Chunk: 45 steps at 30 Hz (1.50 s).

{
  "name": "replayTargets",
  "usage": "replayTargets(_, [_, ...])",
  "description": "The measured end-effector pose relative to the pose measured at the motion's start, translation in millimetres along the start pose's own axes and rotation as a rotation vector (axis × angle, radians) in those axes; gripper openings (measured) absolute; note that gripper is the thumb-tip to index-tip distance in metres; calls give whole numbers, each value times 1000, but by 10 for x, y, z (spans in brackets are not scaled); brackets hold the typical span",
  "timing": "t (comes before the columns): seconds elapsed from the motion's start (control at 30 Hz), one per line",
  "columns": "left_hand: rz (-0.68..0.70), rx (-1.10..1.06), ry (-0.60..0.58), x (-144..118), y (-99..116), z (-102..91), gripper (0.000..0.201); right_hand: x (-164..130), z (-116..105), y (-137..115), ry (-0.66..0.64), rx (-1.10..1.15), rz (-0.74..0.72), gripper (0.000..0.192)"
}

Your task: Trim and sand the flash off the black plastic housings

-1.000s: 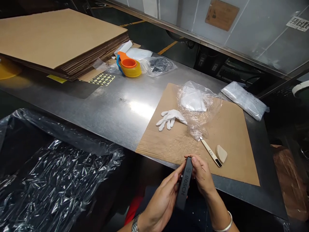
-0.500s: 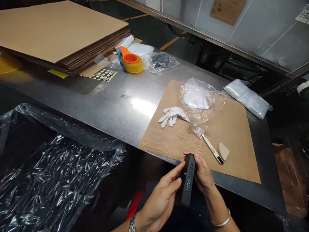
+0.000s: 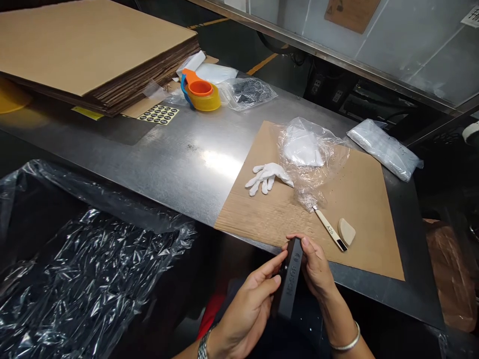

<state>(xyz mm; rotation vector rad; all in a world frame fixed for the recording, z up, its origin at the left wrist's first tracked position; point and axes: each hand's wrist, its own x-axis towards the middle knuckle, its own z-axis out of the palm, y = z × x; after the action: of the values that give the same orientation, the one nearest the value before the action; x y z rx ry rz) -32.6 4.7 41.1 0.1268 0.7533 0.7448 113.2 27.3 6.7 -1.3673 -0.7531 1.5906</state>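
A dark plastic part with raised BOSCH lettering (image 3: 293, 279) is held on edge between my two hands, just off the table's front edge. My left hand (image 3: 252, 304) grips its left face with thumb and fingers. Along the right and top, my right hand (image 3: 315, 267) is closed around it, its thumb near the upper end. The part's lower end fades into shadow. Beyond the hands, a cream-handled knife (image 3: 329, 229) marked A26 lies on a cardboard sheet (image 3: 366, 199), beside a beige wedge-shaped block (image 3: 346, 233).
A white glove (image 3: 268, 177) and a clear plastic bag (image 3: 307, 149) with white contents rest on the cardboard. Farther left are a tape dispenser (image 3: 202, 93), a sticker sheet (image 3: 159, 114) and stacked cardboard (image 3: 93, 45). Black plastic film (image 3: 82, 284) covers the lower left.
The part has tilted slightly in my hands, so the lettered face catches the light differently. Both hands keep their hold. The view has shifted very slightly.
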Motion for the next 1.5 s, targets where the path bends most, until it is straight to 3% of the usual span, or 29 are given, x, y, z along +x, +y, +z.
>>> replayTargets(0.17, [-48, 115, 14, -71, 24, 20, 47, -10, -26, 12, 20, -31, -13, 40])
replayTargets(0.47, [-63, 97, -42, -105, 55, -8, 68, -25, -25, 21, 37, -50, -30, 38])
replayTargets(1.0, [-22, 152, -32, -129, -31, -51, 61, -55, -47, 63, 33, -97, -71, 37])
replayTargets(1.33, [-21, 102, -20, -150, -55, -55, 45, -71, -39, 69, 31, -146, -89, 40])
replayTargets(1.5, [10, 178, -46, -120, -83, -111, 42, -101, -64, 45, 34, -247, -153, 37])
